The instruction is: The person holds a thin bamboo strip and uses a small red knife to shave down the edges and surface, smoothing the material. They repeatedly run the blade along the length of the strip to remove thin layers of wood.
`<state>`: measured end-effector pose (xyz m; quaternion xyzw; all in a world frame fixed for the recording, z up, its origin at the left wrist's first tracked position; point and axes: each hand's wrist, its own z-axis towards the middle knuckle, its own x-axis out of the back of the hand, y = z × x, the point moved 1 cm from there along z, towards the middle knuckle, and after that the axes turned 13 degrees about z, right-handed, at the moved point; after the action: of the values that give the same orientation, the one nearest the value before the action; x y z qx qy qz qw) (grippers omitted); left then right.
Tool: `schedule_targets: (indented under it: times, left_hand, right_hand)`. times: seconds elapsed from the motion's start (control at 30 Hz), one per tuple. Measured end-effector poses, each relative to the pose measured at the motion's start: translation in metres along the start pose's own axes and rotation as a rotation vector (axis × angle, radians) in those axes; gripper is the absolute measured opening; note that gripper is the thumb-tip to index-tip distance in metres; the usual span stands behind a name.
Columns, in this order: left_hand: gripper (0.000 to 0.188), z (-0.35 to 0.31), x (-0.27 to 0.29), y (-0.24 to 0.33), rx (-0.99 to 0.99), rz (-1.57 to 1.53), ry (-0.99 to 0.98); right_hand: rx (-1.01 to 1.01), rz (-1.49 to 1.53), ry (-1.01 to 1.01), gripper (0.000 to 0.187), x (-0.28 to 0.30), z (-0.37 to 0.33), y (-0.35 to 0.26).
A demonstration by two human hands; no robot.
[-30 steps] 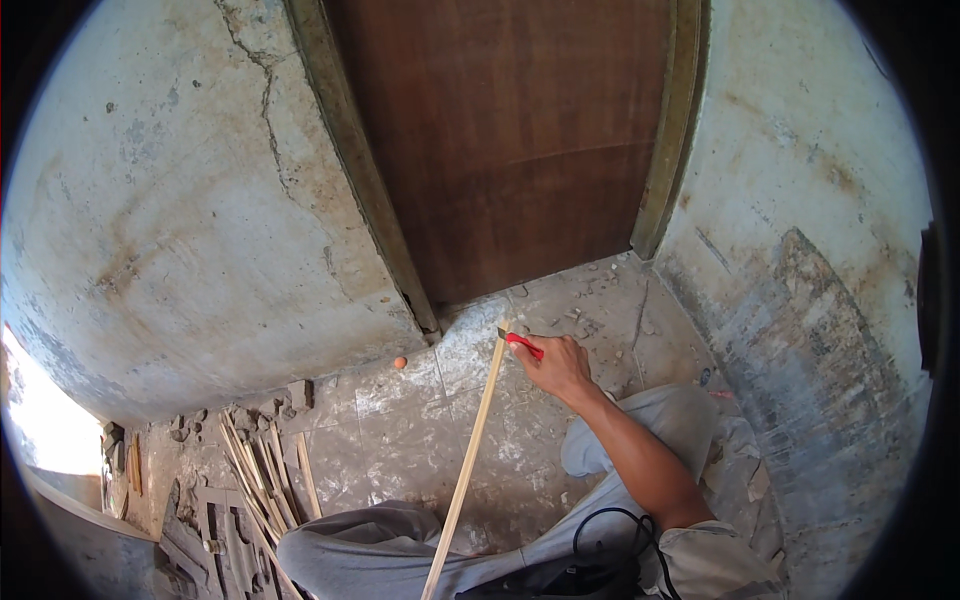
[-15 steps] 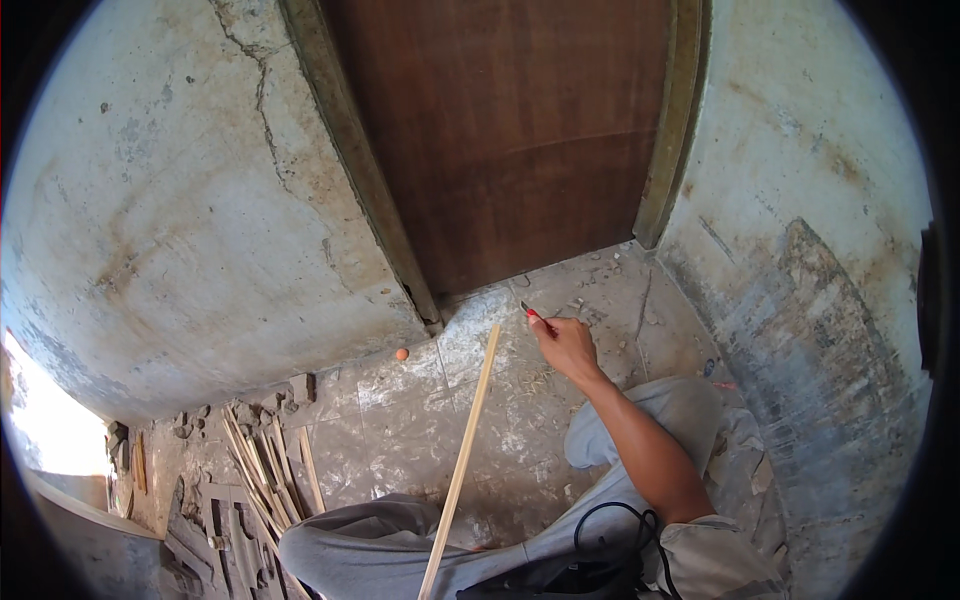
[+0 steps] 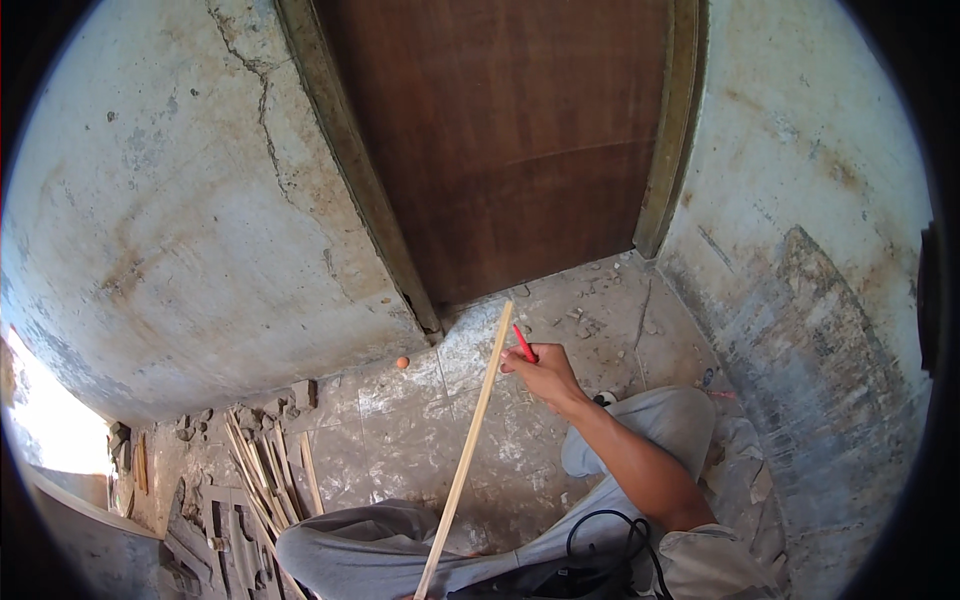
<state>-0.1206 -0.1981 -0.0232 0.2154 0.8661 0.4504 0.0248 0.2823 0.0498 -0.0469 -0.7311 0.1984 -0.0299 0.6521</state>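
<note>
My right hand (image 3: pixel 545 376) is closed around a slim red-handled tool (image 3: pixel 525 345), which looks like a small cutter knife; its red end points up and away from me. Beside that hand, a long pale wooden strip (image 3: pixel 465 458) slants up from the lower edge over my lap. The fingertips are right at the strip's edge near its far end; I cannot tell whether they touch it. The strip's near end is cut off by the picture's edge. My left hand is out of view.
A bundle of thin wooden strips (image 3: pixel 265 468) lies left of my knee, near rubble (image 3: pixel 195 422) and a grey slatted piece (image 3: pixel 235 535). A small orange ball-like thing (image 3: pixel 403 362) sits by the wall. Ahead stands a brown door (image 3: pixel 500 150). Black cords (image 3: pixel 610 518) lie on my lap.
My right hand has come down and left, up to the wooden strip, with the red-handled tool still in it. The strip's far end has shifted slightly right and farther away.
</note>
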Motion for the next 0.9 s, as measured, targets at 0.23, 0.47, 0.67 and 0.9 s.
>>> schedule_targets:
  times: [0.23,0.47,0.67,0.9]
  left_hand:
    - [0.035,0.014,-0.015,0.012,0.042,0.002,-0.064]
    - [0.034,0.023,-0.018,0.015,0.006,-0.004,-0.125]
    - [0.032,0.023,-0.021,0.023,0.009,-0.009,-0.074]
    - [0.030,0.055,-0.018,0.053,-0.275,0.087,0.017]
  right_hand:
    - [-0.072,0.244,0.039,0.023,0.003,-0.007,-0.027]
    - [-0.030,0.281,0.049,0.025,0.006,-0.004,-0.025]
    - [-0.007,0.253,0.036,0.024,0.007,0.001,-0.019]
    - [0.397,-0.289,0.041,0.029,-0.002,-0.002,-0.021]
